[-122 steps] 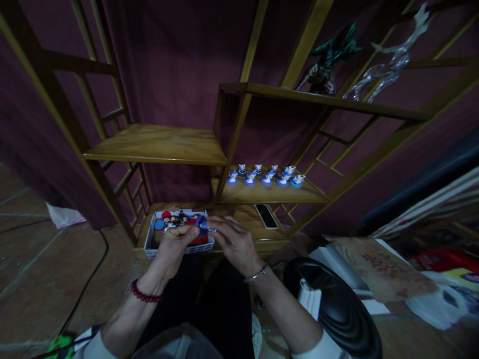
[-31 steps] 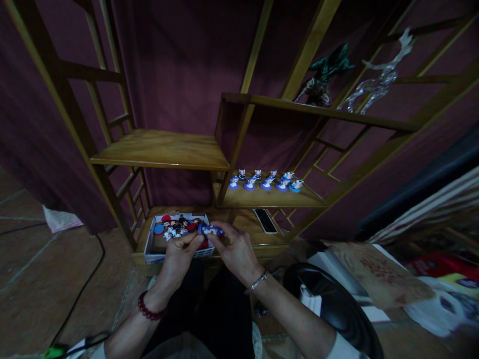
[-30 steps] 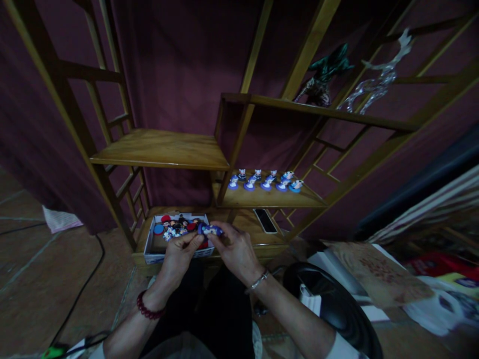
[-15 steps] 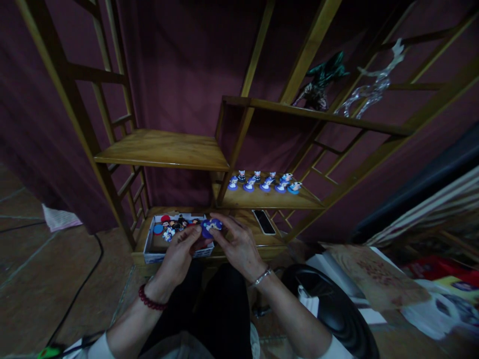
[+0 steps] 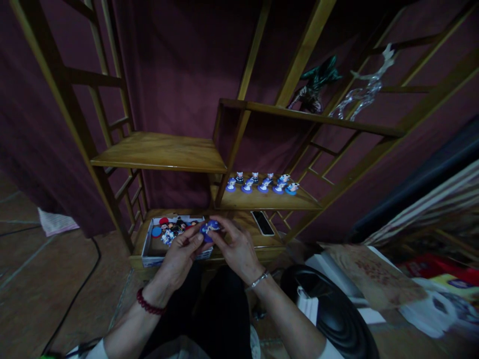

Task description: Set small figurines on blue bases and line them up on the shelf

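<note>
Between my hands is a small purple figurine [image 5: 209, 231], held above the right end of a shallow box. My left hand [image 5: 184, 254] pinches its lower left side with thumb and fingers. From the right, my right hand [image 5: 237, 249] grips it, thumb across its front and fingers behind. The white-rimmed box [image 5: 149, 258] holds several small figurines [image 5: 175, 228] in red, black, white and blue, lying in a heap. My hands hide its right part. On the shelf ahead [image 5: 258, 201], several purple-based figurines [image 5: 247, 186] stand upright in two rows.
A phone [image 5: 263, 223] lies on the bottom shelf, right of my hands. Higher up stand a dark green sculpture [image 5: 316, 87] and a clear deer figure [image 5: 364, 92]. A bare wooden shelf [image 5: 160, 151] juts out above the box. At lower right is a black round stool [image 5: 329, 309].
The purple figurine has turned a little between my fingers and now looks rounder. Both hands stay on it, and the view has shifted slightly.
</note>
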The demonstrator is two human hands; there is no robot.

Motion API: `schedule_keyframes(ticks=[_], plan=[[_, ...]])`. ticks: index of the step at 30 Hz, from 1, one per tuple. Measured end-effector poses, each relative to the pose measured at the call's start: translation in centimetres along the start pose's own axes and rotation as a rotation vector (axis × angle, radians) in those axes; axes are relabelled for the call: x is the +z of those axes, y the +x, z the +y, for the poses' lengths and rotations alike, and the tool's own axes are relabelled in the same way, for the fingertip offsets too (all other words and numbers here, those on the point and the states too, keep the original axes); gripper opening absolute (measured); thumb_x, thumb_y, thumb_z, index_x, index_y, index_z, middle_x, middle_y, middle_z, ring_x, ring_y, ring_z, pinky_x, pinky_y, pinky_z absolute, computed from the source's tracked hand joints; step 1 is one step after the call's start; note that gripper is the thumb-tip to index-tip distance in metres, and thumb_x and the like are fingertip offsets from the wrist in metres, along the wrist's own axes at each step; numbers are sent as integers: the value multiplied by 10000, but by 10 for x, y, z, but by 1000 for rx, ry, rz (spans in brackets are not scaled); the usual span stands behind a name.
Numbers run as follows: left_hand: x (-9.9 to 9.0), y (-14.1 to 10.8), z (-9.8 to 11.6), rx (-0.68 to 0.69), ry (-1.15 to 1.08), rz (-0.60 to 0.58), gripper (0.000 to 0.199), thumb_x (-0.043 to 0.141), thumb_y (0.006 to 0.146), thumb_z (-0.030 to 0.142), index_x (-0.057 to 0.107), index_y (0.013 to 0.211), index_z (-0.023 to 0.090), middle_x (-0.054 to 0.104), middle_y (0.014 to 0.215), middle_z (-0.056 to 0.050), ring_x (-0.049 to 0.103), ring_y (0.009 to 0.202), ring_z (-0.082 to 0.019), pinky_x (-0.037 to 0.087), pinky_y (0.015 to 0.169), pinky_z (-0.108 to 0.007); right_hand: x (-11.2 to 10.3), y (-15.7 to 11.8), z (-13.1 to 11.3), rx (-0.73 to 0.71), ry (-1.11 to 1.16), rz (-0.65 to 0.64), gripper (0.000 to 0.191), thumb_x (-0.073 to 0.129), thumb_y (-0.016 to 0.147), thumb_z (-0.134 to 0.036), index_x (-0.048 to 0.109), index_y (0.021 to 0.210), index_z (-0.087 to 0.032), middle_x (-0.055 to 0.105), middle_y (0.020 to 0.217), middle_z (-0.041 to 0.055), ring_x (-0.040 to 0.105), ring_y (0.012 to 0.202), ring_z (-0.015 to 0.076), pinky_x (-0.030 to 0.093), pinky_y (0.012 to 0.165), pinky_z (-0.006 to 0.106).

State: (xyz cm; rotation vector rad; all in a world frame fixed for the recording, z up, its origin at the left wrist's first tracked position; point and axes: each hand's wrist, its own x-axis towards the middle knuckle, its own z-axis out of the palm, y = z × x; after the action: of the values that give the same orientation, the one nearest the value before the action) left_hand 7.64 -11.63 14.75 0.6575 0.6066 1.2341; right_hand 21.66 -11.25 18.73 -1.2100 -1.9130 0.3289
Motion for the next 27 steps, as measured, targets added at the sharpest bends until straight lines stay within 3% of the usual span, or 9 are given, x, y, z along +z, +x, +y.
schedule_keyframes(ticks=[9,17,27], plan=[[15,2,-7,29,52,63,395,710,654,251,632,1032,168,667,1020,-60,612,948,-183,487,837,-293,-3,-2,4,-37,-68,77,288,571,803,-243,593,1089,-262,674,947,35,617,857,190,509,774,322],[18,3,-9,41,51,19,347,670,701,231,620,1040,179,637,1083,-67,576,1026,-191,469,857,-284,-5,-8,12,-28,-8,96,345,574,802,-242,564,1146,-272,665,966,34,613,859,178,508,780,326],[18,9,-14,-15,18,18,309,682,690,213,647,993,163,650,1046,-57,615,931,-173,487,843,-295,-19,-6,20,10,85,-22,349,516,835,-261,542,1182,-271,641,1076,27,594,981,175,489,858,331]])
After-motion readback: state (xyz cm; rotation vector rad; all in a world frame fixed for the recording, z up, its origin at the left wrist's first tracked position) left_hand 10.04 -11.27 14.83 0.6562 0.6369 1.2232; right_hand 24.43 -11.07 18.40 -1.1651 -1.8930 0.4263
